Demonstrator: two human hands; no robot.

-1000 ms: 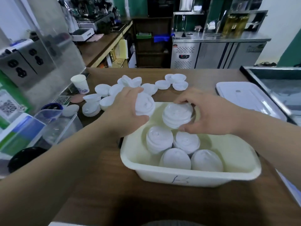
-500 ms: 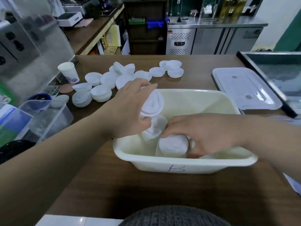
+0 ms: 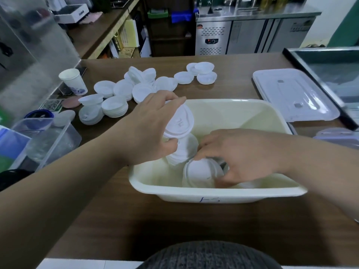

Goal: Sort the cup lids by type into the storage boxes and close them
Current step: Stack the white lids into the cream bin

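Note:
A cream storage box (image 3: 217, 194) stands on the wooden counter in front of me. My left hand (image 3: 149, 129) grips a stack of white cup lids (image 3: 179, 123), tilted over the box's left side. Inside the box, my right hand (image 3: 240, 156) holds another stack of white lids (image 3: 201, 171) down near the front wall. More lids in the box are partly hidden by both hands. Several loose white lids and short stacks (image 3: 114, 105) lie on the counter behind the box. The box's flat translucent cover (image 3: 293, 96) lies to the right.
A paper cup (image 3: 73, 81) stands at the back left near a metal panel. A clear plastic container (image 3: 44, 140) sits at the left edge. A dark-framed glass case (image 3: 330, 74) borders the right side. Shelves and steel fridges fill the background.
My right hand has lowered its stack from above the box to the bottom near the front wall. My left hand keeps its stack tilted over the box. The view has tipped downward.

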